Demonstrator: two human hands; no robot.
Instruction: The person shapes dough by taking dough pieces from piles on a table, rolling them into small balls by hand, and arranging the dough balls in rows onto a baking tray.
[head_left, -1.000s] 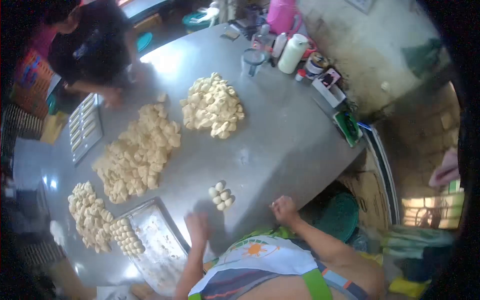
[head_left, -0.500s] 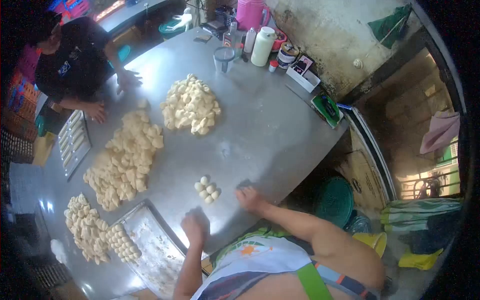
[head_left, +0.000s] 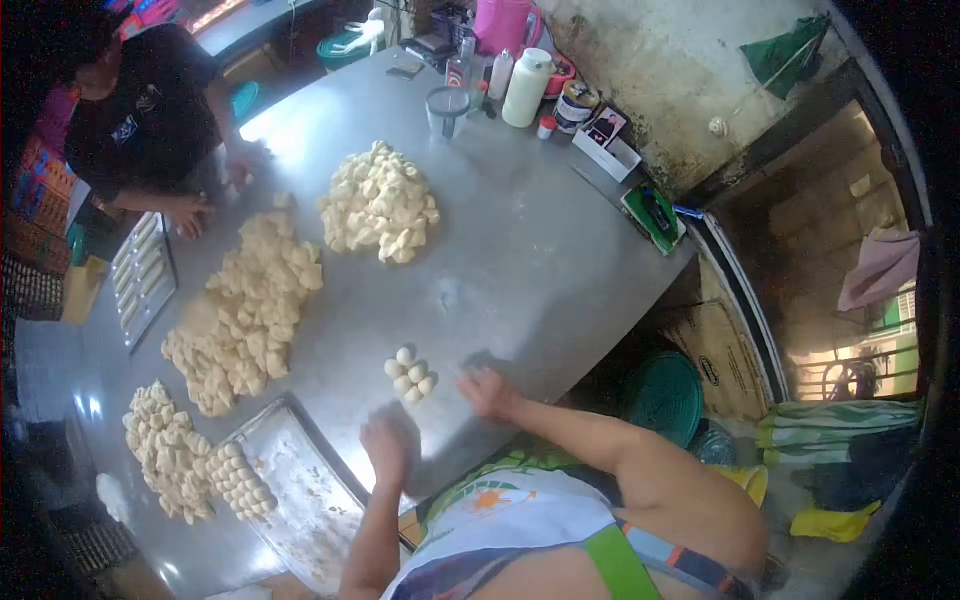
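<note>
Both my hands are low over the metal table [head_left: 500, 290], on either side of a small cluster of smooth dough balls [head_left: 409, 375]. My left hand [head_left: 385, 445] is left of and below the cluster, its fingers curled downward; what lies under them is hidden. To the right of the balls, my right hand [head_left: 485, 390] rests with its fingers bent and pointing left, and its underside is hidden too. Neither hand touches the cluster. A metal tray [head_left: 310, 490] lies left of my left hand, with rows of dough balls [head_left: 240, 481] at its left edge.
Dough piles lie at the back [head_left: 378, 203], the middle left [head_left: 245, 310] and the near left [head_left: 165, 450]. Another person [head_left: 145, 110] stands at the back left beside a tray of dough strips [head_left: 145, 275]. Bottles [head_left: 527, 88] and a white box [head_left: 607, 155] line the far right edge.
My right hand has moved left, closer to the dough balls. My left hand has stayed near the same spot. The view has shifted, and the other person's hands have moved slightly.
</note>
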